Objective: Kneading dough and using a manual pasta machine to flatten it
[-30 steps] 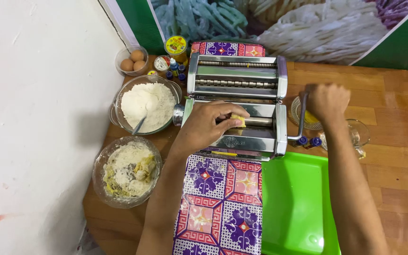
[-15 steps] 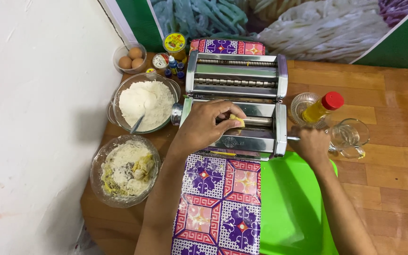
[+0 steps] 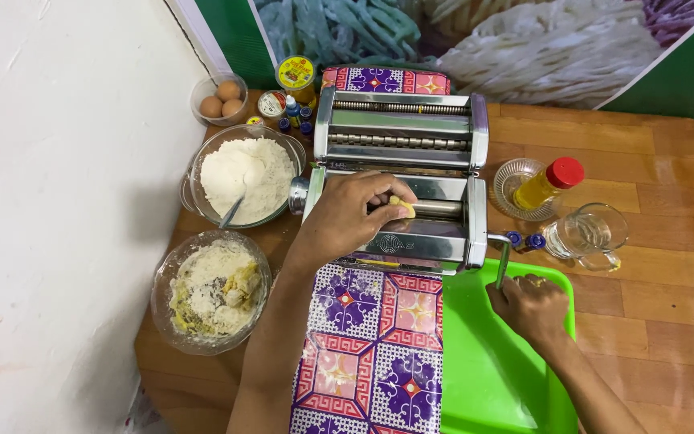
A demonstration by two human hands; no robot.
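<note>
While the left hand [image 3: 347,221] rests on top of the metal pasta machine [image 3: 399,181] at the centre of the wooden table [image 3: 668,201], its fingers curl closed around a small yellow lump of dough [image 3: 402,206], held at the roller slot. Right hand [image 3: 530,307], at 4 o'clock from the machine: fingers wrapped shut round the crank handle [image 3: 502,261], over the green tray [image 3: 491,378]. Patterned tile board [image 3: 371,354], purple, pink and white: at 6 o'clock from the machine, touching the tray's left edge. Glass bowl of flour [image 3: 244,174] with a spoon in it: at 9 o'clock, just beside the machine. Glass bowl of crumbly mixed dough [image 3: 212,291]: at 8 o'clock. Small tub of brown eggs [image 3: 220,99]: at 10 o'clock. Bottle of yellow oil [image 3: 548,183] with red cap, lying in a glass dish: at 3 o'clock. Glass jug of water [image 3: 586,235]: just beside the bottle, at its 5 o'clock.
</note>
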